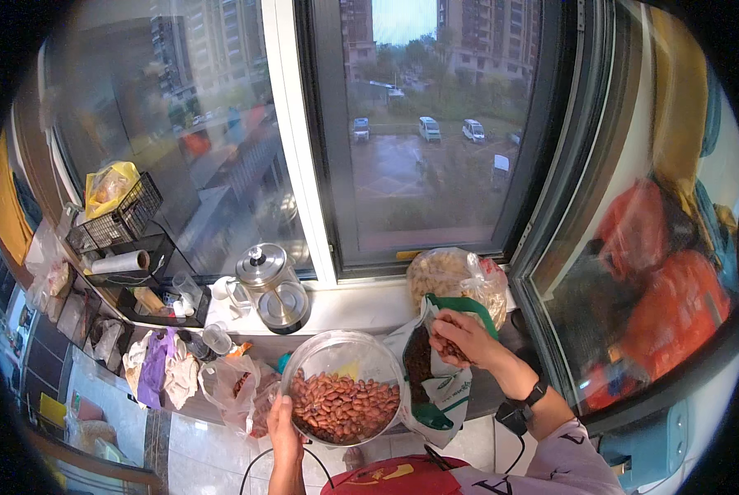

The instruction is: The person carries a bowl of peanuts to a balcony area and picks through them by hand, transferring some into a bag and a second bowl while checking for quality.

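My left hand (285,427) grips the side of a clear round container (326,346), its thumb near the rim. Reddish-brown beans or shelled peanuts (345,405) fill the container's lower half as I see it, along with a small yellow patch. To its right, a white and green bag (447,402) is open, with dark reddish contents (418,359) inside. Over the bag's mouth is my right hand (462,340), its fingers curled around a handful of small reddish-brown pieces (451,352). The bottom of the container is hidden beneath the beans.
A knotted clear bag of pale pieces (434,272) leans by the window. On the sill stand a glass French press (270,284) and a white jug (227,291). Left are a thin plastic bag (230,383), cloths (159,368) and a black shelf rack (159,253).
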`<state>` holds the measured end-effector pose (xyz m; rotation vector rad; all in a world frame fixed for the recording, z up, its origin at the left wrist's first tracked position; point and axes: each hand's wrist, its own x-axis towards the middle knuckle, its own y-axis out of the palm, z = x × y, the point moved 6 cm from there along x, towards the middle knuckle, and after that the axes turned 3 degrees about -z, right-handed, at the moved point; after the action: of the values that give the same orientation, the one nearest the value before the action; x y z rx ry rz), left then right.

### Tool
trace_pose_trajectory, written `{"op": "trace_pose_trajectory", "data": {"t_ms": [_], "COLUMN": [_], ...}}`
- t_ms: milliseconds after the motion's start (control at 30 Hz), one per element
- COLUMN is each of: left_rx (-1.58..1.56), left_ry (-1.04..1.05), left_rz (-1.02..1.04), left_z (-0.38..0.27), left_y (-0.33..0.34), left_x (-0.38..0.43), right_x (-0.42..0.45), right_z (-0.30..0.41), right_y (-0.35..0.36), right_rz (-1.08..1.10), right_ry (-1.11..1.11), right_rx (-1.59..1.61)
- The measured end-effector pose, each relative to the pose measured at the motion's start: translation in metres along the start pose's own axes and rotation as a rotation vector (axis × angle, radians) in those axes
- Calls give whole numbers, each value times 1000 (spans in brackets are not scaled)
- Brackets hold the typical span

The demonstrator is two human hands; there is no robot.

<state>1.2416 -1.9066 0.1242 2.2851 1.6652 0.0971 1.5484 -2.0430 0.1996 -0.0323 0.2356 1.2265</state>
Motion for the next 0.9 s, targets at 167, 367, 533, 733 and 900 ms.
{"op": "trace_pose_trajectory", "data": {"t_ms": [167, 367, 533, 733, 900], "left_rx": [65, 168, 307, 223, 211], "left_ry": [28, 98, 213, -13, 37], "left_rz": [46, 48, -10, -28, -106], "left_z": [5, -16, 5, -7, 0], "left_y": [7, 12, -11, -2, -15], "left_x": [3, -2, 4, -17, -14], "right_x": [16, 38, 25, 22, 18], "right_z": [34, -6, 11, 49, 39], "right_y": [81, 164, 180, 146, 84], "right_rz": [107, 130, 335, 65, -193], "right_ry": [-203, -891, -1128, -831, -573], "right_rx": [-382, -1199, -1140, -833, -425]}}
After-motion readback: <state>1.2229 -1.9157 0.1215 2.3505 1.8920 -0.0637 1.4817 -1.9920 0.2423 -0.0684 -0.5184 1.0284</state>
